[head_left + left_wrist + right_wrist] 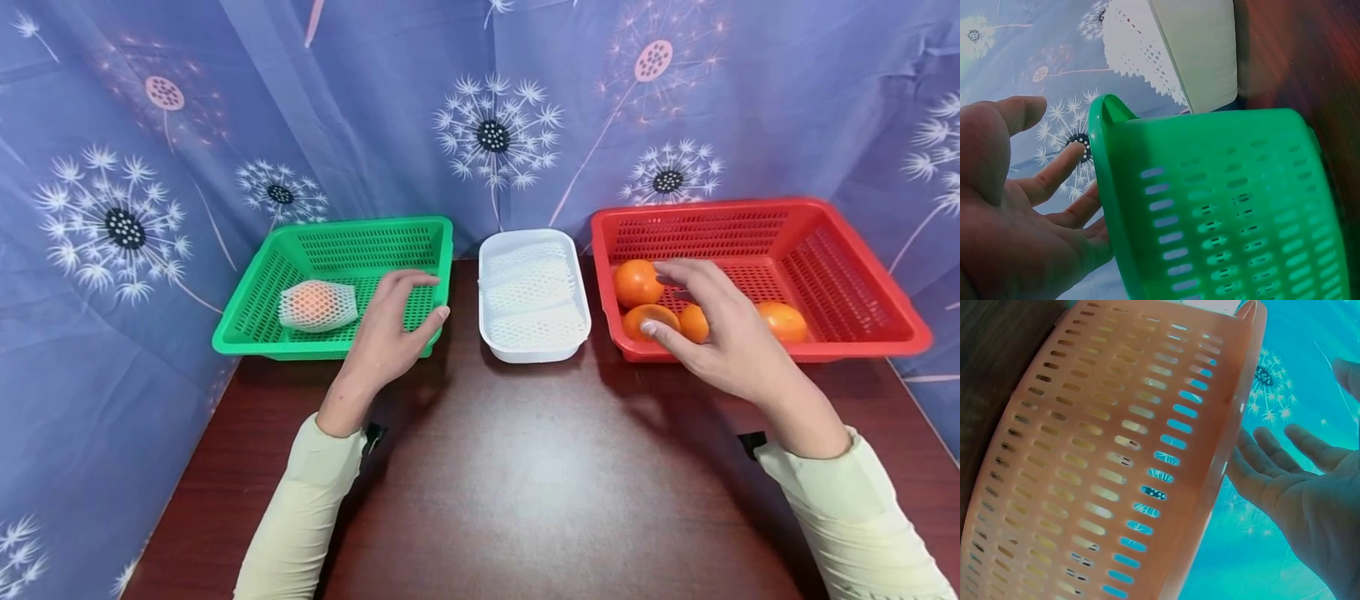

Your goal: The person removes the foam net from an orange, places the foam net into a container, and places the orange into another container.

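Loosely curved, both hands seem to hold nothing. Seen from the head, the left hand [381,342] is over the near right corner of the green basket [258,347], thumb wide apart from the bent fingers. Left of it, inside that basket, lies a netted fruit [311,304]. Between the baskets, the white tray [535,356] carries white nets [534,287] on the desk [525,467].

The right hand [733,342] is over the near left part of the red basket [855,350], thumb and fingers well parted. Four bare fruits [636,282] show there: three grouped at the left end, one to the right of the hand. The thumb overlaps the near left one; contact cannot be told.

The step looks like a reach for a fruit. The next move would call for lowering the right hand and closing it round one.

From the left wrist, thumb and fingers are spread beside the green rim, some fingertips hidden behind it; whether they touch is unclear.

From the right wrist, the fingers are separated and lightly bent just beyond the basket's rim, with the fruits blocked by its wall.
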`<state>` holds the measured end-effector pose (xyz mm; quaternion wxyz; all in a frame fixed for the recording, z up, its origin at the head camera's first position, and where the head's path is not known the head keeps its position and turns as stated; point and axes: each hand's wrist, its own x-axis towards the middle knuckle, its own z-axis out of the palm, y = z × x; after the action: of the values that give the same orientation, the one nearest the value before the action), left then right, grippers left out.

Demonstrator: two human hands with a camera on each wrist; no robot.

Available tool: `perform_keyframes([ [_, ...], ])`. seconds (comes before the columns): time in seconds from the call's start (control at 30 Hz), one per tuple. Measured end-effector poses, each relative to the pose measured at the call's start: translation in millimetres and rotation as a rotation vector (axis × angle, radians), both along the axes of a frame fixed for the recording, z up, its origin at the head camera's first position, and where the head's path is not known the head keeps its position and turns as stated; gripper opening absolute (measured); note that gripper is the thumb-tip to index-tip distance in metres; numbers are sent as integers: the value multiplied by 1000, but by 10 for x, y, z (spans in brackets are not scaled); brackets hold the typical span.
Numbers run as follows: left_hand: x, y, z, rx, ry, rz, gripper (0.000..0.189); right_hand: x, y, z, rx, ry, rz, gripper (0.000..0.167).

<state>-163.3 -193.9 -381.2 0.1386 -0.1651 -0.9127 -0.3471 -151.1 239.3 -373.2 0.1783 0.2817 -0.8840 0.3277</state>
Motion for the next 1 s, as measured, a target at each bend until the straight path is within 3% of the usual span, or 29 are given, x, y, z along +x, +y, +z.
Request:
perform_keyframes([
  [0.37,40,-104,7,-27,-8,17,42,133,0,-26,6,35,25,77],
  [0.73,29,-240,15,-37,21,-8,41,206,17,-71,-3,62,36,79],
  [1.0,34,-400,51,-46,-4,0,41,273,-6,-80,7,77,50,77],
])
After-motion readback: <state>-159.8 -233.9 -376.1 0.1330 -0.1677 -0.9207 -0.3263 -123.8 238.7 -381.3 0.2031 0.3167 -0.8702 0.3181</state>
